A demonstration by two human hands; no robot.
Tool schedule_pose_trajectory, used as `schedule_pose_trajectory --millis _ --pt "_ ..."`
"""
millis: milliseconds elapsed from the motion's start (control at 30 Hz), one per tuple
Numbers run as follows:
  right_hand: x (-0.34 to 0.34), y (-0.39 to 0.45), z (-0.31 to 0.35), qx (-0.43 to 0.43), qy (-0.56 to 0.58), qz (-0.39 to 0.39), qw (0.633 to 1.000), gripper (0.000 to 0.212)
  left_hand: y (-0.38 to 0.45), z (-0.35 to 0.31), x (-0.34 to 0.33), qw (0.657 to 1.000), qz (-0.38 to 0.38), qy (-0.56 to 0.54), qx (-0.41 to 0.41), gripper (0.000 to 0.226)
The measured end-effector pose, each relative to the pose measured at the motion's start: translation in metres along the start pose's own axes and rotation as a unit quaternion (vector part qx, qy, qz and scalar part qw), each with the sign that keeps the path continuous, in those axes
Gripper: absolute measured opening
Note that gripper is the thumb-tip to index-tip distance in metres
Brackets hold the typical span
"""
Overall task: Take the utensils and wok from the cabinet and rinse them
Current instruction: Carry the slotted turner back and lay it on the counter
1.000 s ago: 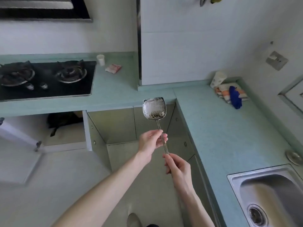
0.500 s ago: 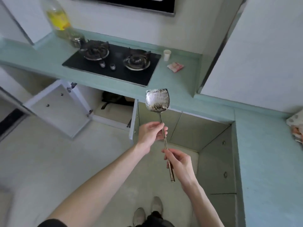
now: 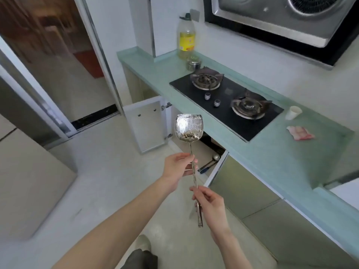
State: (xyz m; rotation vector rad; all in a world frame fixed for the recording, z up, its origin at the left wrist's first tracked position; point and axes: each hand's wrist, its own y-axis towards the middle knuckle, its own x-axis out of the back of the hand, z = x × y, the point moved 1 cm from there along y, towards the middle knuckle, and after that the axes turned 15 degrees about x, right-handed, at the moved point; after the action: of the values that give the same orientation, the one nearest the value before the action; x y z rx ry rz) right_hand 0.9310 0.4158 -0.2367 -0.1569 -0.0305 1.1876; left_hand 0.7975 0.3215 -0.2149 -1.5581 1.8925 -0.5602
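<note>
Both hands are holding a metal wok spatula (image 3: 188, 128) upright in front of the body: the left hand (image 3: 177, 167) is pinching the thin shaft just below the blade, and the right hand (image 3: 210, 204) is curling round the handle lower down, with the handle's end sticking out below it. The blade is showing dark burnt residue near its lower edge, so it is looking in need of a rinse.

Compared with a second ago, the view has been swinging away from the sink and the counter corner toward the gas hob (image 3: 226, 102) end of the worktop (image 3: 272, 158); the sink is now out of sight, while the spatula is being kept in the same two-handed grasp. Under the hob, the cabinet (image 3: 194, 150) is standing open with its door (image 3: 146, 123) swung out, and a ladle (image 3: 210, 162) is lying inside near the front edge. That suggests the person is turning back for more utensils rather than rinsing yet; the wok itself is not clearly visible here
</note>
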Motion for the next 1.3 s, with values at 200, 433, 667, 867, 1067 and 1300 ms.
schedule_pose_trajectory --millis 200,433,667,867,1067,1300 --pt "-0.08 0.064 0.002 0.002 -0.019 0.066 0.998 0.015 0.046 -0.052 0.074 0.998 -0.041 -0.05 -0.002 0.005" --pt "-0.196 0.14 0.008 0.002 -0.043 0.085 0.995 0.013 0.109 -0.131 0.168 0.997 -0.047 -0.058 -0.012 0.011" --pt "-0.305 0.2 0.019 -0.002 -0.024 0.093 0.995 0.013 0.162 -0.203 0.253 0.996 -0.057 -0.069 -0.01 0.008" --pt "-0.373 0.257 0.021 -0.012 -0.009 0.098 0.995 0.012 0.213 -0.254 0.305 0.994 -0.072 -0.076 0.006 0.025" --pt "-0.428 0.332 0.018 -0.017 0.009 0.097 0.995 0.011 0.27 -0.315 0.337 0.995 -0.081 -0.057 0.006 0.019" --pt "-0.487 0.445 0.018 -0.016 0.044 0.069 0.997 0.009 0.352 -0.407 0.359 0.995 -0.093 -0.021 0.017 0.018"
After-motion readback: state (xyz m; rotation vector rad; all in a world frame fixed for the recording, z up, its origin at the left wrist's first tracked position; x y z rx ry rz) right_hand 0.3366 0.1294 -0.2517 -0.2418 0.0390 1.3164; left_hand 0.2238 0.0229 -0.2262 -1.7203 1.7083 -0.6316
